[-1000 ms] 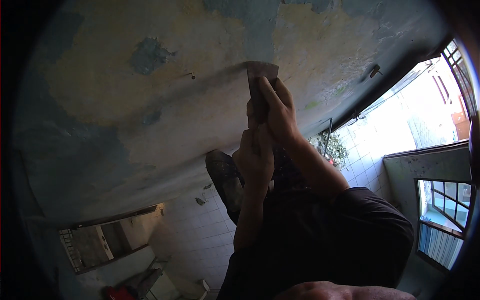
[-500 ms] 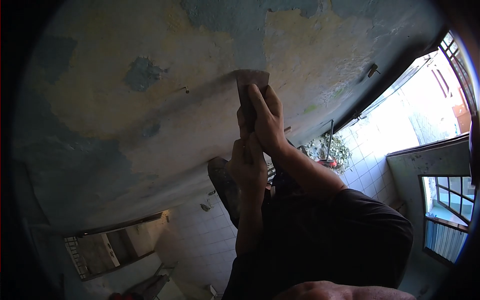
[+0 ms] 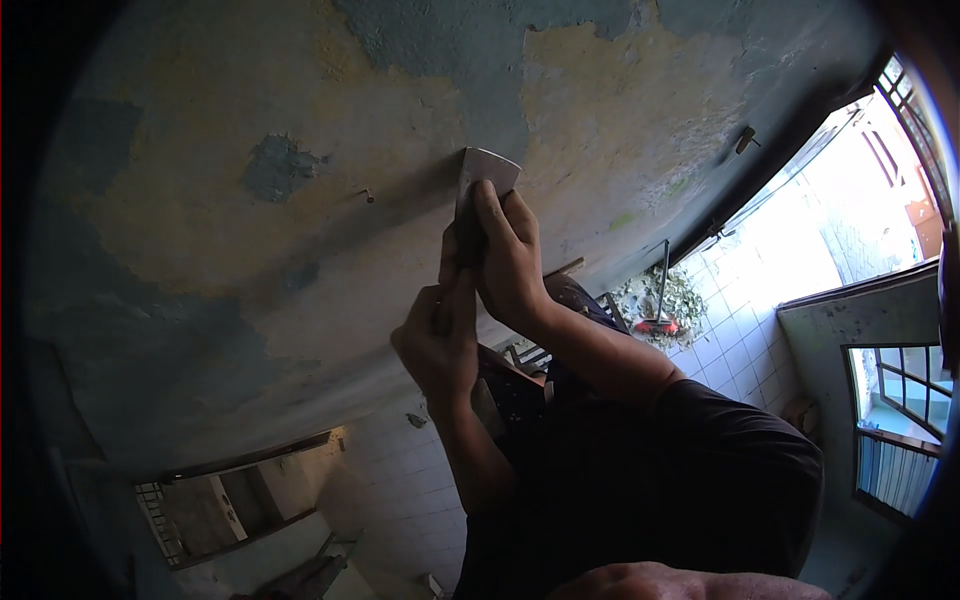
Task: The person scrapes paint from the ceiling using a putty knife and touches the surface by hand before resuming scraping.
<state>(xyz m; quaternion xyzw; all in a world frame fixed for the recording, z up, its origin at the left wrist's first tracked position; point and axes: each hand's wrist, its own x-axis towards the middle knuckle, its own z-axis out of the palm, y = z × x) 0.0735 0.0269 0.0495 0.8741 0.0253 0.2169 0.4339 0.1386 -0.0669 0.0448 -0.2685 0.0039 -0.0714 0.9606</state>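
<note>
A paint scraper (image 3: 489,167) with a wide flat metal blade is held in both hands, its broad edge right by the peeling wall (image 3: 400,115). My right hand (image 3: 512,260) is closed around the upper part, the thumb pressed along the base of the blade. Lower down, my left hand (image 3: 438,335) wraps the handle end, just below the right. Most of the handle is hidden by the fingers. Patches of blue-grey paint and bare yellowish plaster show around the blade.
A nail (image 3: 369,196) sticks out of the wall left of the scraper. On the tiled floor (image 3: 735,335), a broom (image 3: 657,325) stands among paint flakes (image 3: 685,300). A bright doorway opens at the right, above a barred window (image 3: 905,400).
Both hands and the scraper have shifted left. The blade has turned and now looks lighter, its edge slanting down to the right.
</note>
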